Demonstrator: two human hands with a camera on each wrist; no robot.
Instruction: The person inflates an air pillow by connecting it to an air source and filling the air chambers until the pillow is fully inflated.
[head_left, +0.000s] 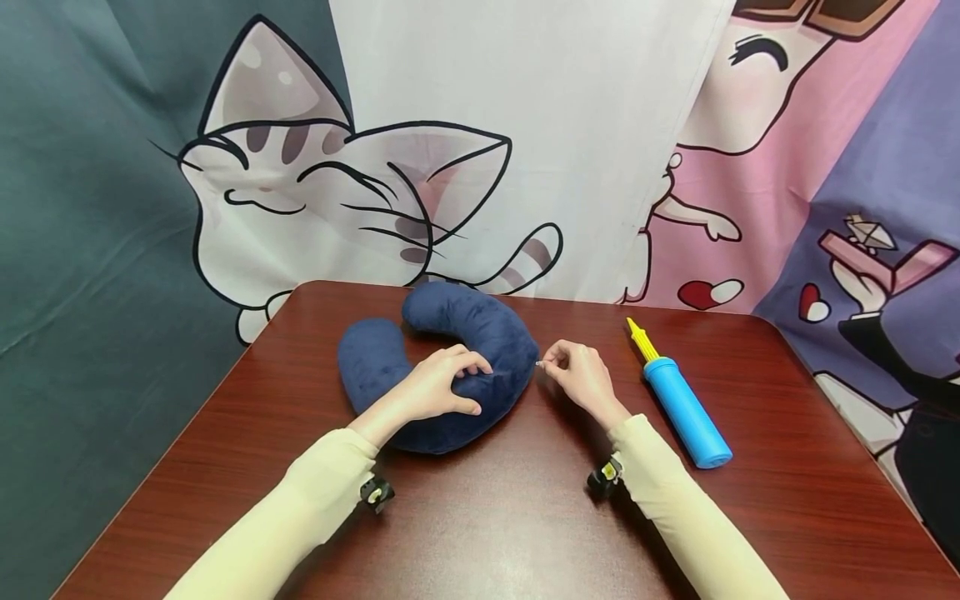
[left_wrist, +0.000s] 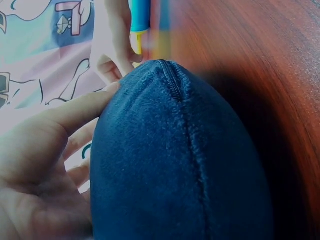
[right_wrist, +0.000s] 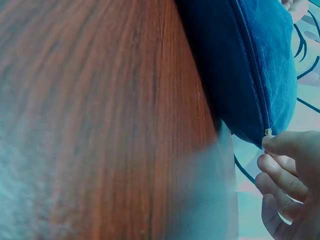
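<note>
A dark blue plush U-shaped neck pillow (head_left: 483,325) lies on the table, its opening toward the upper left. My left hand (head_left: 441,385) rests on the near part of the pillow, thumb spread apart from the fingers. At the pillow's right-hand bend, my right hand (head_left: 583,377) pinches a small metal zipper pull (right_wrist: 268,132) between thumb and forefinger. The closed zipper line (right_wrist: 254,75) runs along the outer seam up to that pull. In the left wrist view, the zipper's end (left_wrist: 170,80) shows at the tip of the bend.
To the right lies a blue hand pump (head_left: 688,412) with a yellow nozzle, on the reddish-brown wooden table (head_left: 480,533). Cartoon-printed cloth (head_left: 450,67) hangs behind the table. Something black (head_left: 930,442) stands past the right edge.
</note>
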